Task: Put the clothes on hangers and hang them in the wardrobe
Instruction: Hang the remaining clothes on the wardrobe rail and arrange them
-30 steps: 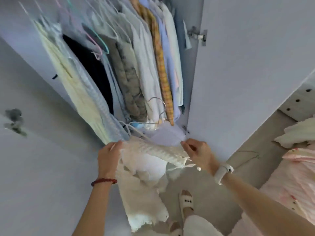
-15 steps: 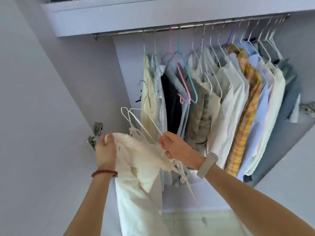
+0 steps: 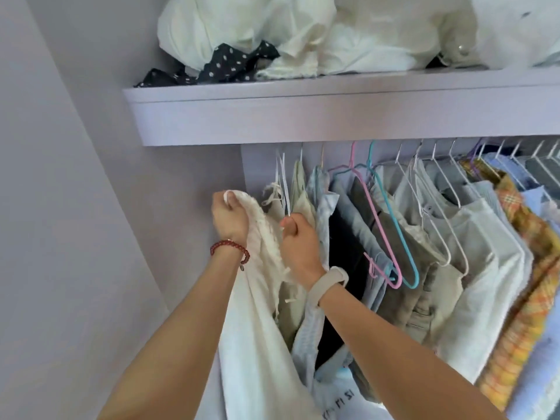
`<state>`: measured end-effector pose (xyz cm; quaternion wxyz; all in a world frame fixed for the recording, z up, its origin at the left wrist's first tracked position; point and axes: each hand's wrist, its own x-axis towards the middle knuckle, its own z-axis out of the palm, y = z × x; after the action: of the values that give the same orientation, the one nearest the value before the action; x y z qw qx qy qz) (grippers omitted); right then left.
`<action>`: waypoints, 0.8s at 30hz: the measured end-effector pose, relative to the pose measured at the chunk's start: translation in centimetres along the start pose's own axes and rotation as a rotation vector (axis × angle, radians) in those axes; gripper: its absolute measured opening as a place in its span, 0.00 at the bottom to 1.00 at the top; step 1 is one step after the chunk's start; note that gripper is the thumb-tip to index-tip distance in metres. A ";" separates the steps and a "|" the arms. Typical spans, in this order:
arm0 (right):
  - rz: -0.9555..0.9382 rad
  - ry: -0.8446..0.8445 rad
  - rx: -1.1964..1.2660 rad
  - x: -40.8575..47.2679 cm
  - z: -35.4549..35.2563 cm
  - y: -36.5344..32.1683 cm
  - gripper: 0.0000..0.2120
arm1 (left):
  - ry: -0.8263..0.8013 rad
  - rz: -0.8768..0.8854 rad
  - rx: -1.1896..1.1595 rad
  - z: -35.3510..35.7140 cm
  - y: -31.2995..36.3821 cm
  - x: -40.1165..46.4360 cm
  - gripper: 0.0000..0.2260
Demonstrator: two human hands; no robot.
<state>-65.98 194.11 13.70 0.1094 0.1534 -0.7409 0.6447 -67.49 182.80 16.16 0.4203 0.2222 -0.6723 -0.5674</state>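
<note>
While the left hand (image 3: pixel 228 218) clutches the white garment (image 3: pixel 260 298), the right hand's (image 3: pixel 298 247) grip pinches its hanger (image 3: pixel 285 189) beside hung clothes (image 3: pixel 424 253)

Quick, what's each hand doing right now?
Left hand: grips the white garment.
Right hand: curled around the garment's hanger.

text: partial dark print, illegible | on: pale blue garment (image 3: pixel 336 398), bottom edge

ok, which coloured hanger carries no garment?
Both: the pink hanger and teal hanger, bare frames side by side; the white wire ones carry clothes.
</note>
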 end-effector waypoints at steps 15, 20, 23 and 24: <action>0.224 0.133 0.053 6.1 3.0 1.5 0.15 | -0.409 -0.199 0.560 1.0 -9.8 4.1 0.14; 0.310 0.189 0.036 7.1 2.7 2.1 0.14 | -0.420 -0.297 0.553 0.6 -11.1 2.6 0.15; 0.257 0.120 -0.024 6.4 2.2 2.4 0.11 | -0.261 -0.183 0.437 0.4 -9.1 1.5 0.13; 0.224 0.085 -0.081 6.2 2.0 2.3 0.11 | -0.235 -0.150 0.372 0.4 -8.1 0.9 0.13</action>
<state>-72.49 191.90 13.49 0.0739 0.0375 -0.7736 0.6282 -69.80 180.22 8.71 0.2477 0.2777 -0.7911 -0.4855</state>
